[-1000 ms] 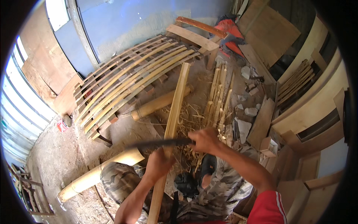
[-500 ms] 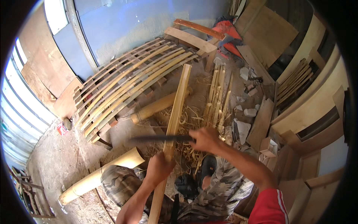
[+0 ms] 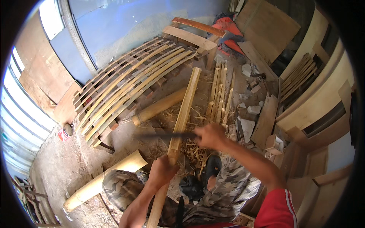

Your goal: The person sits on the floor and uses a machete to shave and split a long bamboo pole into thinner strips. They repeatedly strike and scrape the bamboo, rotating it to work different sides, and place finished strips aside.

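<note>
A long split bamboo strip (image 3: 185, 104) slants from my lap up toward the middle of the view, its inner face upward. My left hand (image 3: 163, 170) is closed round it near my knees. Just beyond that, my right hand (image 3: 210, 136) grips the handle of a long dark knife (image 3: 161, 135). The blade lies crosswise over the strip and points left; motion blurs it, so I cannot tell how deeply it bites. Curled bamboo shavings (image 3: 195, 150) lie on the ground below the knife.
A slatted bamboo rack (image 3: 133, 81) stands at the far left. Bamboo poles (image 3: 161, 106) and a half-round piece (image 3: 104, 178) lie left of the strip. Split strips (image 3: 217, 93) and stone rubble (image 3: 254, 110) are to the right. Wooden boards (image 3: 266, 123) line the right side.
My right hand and the knife have moved slightly away from me along the strip. The strip's far end has swung a little to the right. My left hand keeps its grip.
</note>
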Available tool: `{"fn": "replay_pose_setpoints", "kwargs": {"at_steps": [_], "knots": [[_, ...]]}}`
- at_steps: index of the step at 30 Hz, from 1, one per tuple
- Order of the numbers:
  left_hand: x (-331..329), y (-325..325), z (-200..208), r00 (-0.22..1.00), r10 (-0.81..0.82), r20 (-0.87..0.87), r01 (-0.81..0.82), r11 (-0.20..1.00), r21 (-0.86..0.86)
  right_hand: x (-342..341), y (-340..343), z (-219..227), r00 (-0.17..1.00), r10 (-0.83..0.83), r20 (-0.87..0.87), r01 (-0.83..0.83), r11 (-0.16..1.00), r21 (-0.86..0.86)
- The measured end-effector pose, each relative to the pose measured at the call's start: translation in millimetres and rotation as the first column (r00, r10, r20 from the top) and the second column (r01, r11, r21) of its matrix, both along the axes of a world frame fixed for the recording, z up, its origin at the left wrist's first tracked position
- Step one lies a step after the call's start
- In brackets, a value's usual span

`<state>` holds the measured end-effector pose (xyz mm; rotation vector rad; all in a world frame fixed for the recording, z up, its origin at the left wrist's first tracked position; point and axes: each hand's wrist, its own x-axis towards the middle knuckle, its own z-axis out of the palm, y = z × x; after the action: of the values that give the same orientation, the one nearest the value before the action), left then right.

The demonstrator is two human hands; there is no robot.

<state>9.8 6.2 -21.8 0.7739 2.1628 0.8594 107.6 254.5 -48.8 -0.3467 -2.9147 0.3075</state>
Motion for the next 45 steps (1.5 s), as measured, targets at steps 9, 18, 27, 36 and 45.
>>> {"fn": "replay_pose_setpoints", "kwargs": {"at_steps": [9, 18, 27, 36, 45], "knots": [[-6, -5, -5, 0.999, -0.039, 0.008, 0.039, 0.998, 0.047, 2, 43, 19, 0.911, -0.387, 0.14, 0.411, 0.874, -0.258], [1, 9, 0, 0.975, -0.025, 0.223, -0.009, 0.989, 0.149, -6, -14, 11, 0.944, -0.322, -0.078, 0.125, 0.565, -0.815], [9, -3, -14, 0.792, -0.168, 0.587, -0.046, 0.942, 0.331, -6, -21, 23, 0.922, -0.368, -0.124, -0.048, 0.208, -0.977], [18, -20, -21, 0.631, -0.211, 0.747, -0.062, 0.945, 0.32, 7, 4, 24, 0.906, -0.39, -0.168, 0.086, 0.556, -0.826], [3, -17, -15, 0.561, -0.21, 0.801, -0.181, 0.913, 0.366, 19, -39, 22, 0.971, 0.123, -0.207, -0.141, 0.987, -0.074]]}}
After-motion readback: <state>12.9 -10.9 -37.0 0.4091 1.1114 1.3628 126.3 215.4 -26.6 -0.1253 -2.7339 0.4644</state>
